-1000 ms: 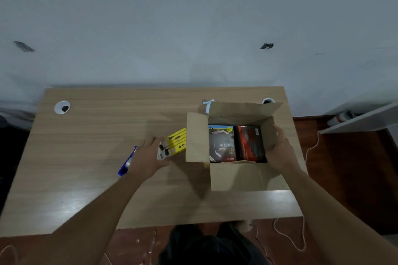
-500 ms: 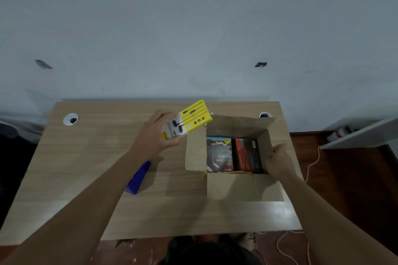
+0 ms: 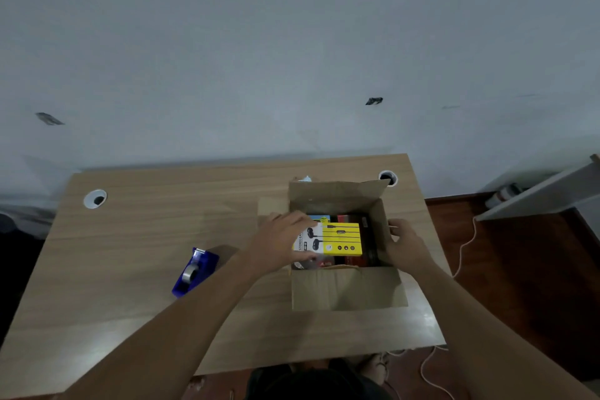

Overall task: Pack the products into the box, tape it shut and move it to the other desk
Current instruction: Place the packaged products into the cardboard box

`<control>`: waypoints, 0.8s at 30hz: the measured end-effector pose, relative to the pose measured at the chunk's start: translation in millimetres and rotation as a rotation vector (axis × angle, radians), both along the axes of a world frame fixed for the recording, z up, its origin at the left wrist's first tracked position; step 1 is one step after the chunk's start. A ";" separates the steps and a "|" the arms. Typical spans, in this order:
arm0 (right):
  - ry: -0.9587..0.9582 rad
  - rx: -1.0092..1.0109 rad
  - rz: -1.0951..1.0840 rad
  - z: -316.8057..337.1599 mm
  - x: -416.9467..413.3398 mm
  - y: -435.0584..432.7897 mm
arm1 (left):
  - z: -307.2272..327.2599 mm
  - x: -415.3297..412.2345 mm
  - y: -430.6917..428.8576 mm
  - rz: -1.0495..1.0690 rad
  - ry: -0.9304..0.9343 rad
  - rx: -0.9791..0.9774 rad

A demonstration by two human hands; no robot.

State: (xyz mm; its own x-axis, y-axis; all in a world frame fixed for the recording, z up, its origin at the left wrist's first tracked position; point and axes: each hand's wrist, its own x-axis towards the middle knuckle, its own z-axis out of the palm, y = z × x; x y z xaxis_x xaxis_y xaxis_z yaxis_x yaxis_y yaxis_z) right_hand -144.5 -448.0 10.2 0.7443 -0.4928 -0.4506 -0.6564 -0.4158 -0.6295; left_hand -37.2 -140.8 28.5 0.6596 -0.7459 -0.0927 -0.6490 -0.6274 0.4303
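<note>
Head cam: tape dispenser sits untouched near left on the desk; left hand just swung the yellow earphone pack over, pinching it above the other products in the cardboard box; right hand grips the right wall; packing's nearly done, taping next.
</note>
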 end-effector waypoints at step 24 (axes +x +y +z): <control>0.026 0.265 0.254 -18.8 31.8 71.1 | -27.8 -0.8 80.8 0.002 0.151 0.396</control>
